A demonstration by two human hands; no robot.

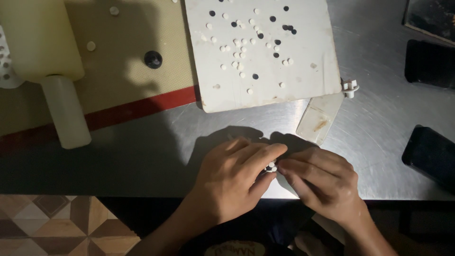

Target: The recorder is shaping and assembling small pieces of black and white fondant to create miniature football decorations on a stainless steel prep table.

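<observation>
My left hand [234, 178] and my right hand [320, 182] meet fingertip to fingertip near the front edge of the steel table [142, 156]. Between the fingertips sits a small cluster of white round pieces [272, 167], pinched from both sides. Above the hands lies a white board [303, 71] strewn with several small white discs [239, 52] and black discs [277, 42]. A white scraper [320, 118] pokes out from under the board's lower right corner.
A large white rolling pin [66, 111] rests on a tan silicone mat with a red border [142, 71] at the left; a black round piece [153, 59] lies on the mat. Dark rectangular objects [431, 154] sit at the right edge. A small white cutter [350, 87] lies beside the board.
</observation>
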